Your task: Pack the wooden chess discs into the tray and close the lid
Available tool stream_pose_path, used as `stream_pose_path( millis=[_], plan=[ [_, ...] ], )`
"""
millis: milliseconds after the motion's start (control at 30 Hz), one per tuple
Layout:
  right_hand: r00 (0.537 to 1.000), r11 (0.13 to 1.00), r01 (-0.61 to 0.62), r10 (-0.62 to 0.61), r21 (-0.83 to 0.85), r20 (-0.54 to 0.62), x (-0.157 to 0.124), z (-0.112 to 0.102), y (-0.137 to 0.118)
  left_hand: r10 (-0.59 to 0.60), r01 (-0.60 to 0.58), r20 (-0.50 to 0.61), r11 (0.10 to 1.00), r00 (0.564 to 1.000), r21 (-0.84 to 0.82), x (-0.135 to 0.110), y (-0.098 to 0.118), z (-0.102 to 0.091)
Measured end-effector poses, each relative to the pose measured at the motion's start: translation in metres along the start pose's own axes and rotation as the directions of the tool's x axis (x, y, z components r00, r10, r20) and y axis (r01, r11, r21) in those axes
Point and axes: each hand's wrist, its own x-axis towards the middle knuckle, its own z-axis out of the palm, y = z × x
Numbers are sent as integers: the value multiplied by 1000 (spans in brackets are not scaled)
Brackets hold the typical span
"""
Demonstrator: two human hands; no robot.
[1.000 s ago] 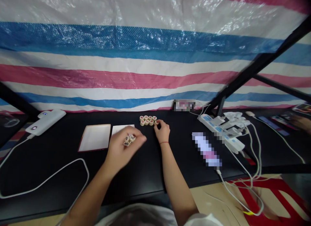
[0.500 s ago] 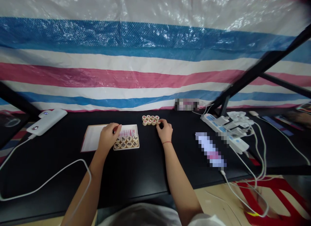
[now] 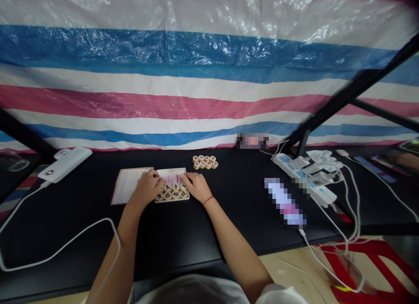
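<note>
Here the left hand [image 3: 146, 189] partly hides the tray [image 3: 172, 201].

Single head-worn view, looking forward and down from just above the person's forearms, across a black table [image 3: 176, 247] toward a striped tarp [image 3: 163, 99]. The left hand [image 3: 145, 188] and right hand [image 3: 196, 186] appear near, below centre. No second view is available.
</note>
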Motion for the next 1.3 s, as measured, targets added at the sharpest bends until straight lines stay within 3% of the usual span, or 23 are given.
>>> stream_pose_path(
  millis=[267,633,800,933,1000,1100,1167,1300],
  plan=[
    [999,995,-31,29,-92,-20,1,3,2,-74,61,182,995,980,79,-10,21,-18],
    [998,992,-66,66,-109,-2,1,3,-1,-96,114,275,992,957,-50,-17,20,-38],
    [997,989,-71,73,-127,9,0,2,-2,-40,86,288,985,957,-149,-19,16,-42],
    [997,991,-66,69,-120,19,0,2,-3,27,27,188,960,982,-279,-13,5,-34],
    [999,996,-50,51,-78,1,-1,1,-5,19,-9,31,951,999,-308,-8,3,-29],
    [993,1000,9,-11,-21,-114,-5,0,-9,-16,-51,-182,933,983,-357,-4,15,-22],
    [980,997,80,-81,-13,-181,-8,-1,-15,-65,-35,-200,889,978,-457,-5,29,-18],
    [964,985,165,-153,40,-217,-13,0,-23,-139,31,-109,743,984,-669,-9,52,-7]
  ],
)
